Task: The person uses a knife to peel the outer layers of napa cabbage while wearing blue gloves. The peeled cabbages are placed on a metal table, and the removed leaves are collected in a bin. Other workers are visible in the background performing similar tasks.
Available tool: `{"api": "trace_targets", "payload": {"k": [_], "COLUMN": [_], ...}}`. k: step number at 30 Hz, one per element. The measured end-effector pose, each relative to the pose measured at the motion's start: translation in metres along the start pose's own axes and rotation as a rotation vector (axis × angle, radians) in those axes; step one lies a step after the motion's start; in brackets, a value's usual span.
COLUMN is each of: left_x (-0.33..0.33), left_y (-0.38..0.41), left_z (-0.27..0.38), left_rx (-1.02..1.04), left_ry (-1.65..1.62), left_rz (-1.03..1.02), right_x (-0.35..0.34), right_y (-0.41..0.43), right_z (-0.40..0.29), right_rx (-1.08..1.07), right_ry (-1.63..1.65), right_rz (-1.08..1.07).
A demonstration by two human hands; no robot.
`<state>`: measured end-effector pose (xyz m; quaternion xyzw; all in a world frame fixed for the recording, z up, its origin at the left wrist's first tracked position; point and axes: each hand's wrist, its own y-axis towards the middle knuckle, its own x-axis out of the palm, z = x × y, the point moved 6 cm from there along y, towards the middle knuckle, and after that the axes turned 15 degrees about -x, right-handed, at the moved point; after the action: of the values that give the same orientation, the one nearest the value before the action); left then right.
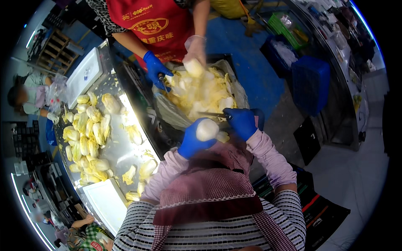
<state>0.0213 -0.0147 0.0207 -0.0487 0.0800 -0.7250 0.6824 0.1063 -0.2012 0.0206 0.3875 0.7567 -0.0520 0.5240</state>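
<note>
My left hand [194,142], in a blue glove, grips a napa cabbage [207,129] whose pale, rounded butt end faces up. In my blue-gloved right hand [241,121] is a knife [211,114]. Its blade points left, over the near edge of a lined bin and just beyond the cabbage. Yellow-white cabbage leaves and trimmings [201,89] fill this bin, and a translucent plastic liner [171,115] covers its rim. A small pale piece [223,137] shows between my hands, by my apron; whether it is attached to the cabbage I cannot tell.
Across the bin, a co-worker in a red apron [157,28] holds a cabbage [194,67] and a small tool. At left, a steel table [121,152] bears heaped cabbages [89,125] and white trays [105,200]. Blue crates [311,84] stand at right, and black crates [326,216] behind my right side.
</note>
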Motion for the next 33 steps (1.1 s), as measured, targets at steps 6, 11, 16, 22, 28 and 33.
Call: {"api": "trace_targets", "payload": {"k": [6, 11, 16, 22, 28, 33], "left_x": [-0.01, -0.007, -0.014, -0.017, -0.014, -0.023], "left_y": [0.012, 0.022, 0.024, 0.022, 0.016, 0.026], "left_z": [-0.035, -0.023, -0.013, -0.023, -0.008, -0.025], "left_rx": [-0.356, -0.218, -0.254, -0.28, -0.186, -0.256], "left_ry": [-0.581, -0.592, -0.286, -0.318, -0.2, -0.6], "left_rz": [-0.015, 0.055, 0.165, 0.218, 0.247, 0.16], "right_x": [0.03, 0.058, 0.051, 0.043, 0.071, 0.062], "right_y": [-0.005, 0.008, 0.008, 0.016, -0.002, 0.007], "right_z": [-0.016, -0.035, -0.032, -0.04, 0.003, 0.047], "right_rx": [0.502, 0.587, 0.533, 0.513, 0.564, 0.604], "right_ry": [1.028, 1.051, 0.78, 0.512, 0.549, 0.732], "right_rz": [0.19, 0.282, 0.445, 0.413, 0.527, 0.724]}}
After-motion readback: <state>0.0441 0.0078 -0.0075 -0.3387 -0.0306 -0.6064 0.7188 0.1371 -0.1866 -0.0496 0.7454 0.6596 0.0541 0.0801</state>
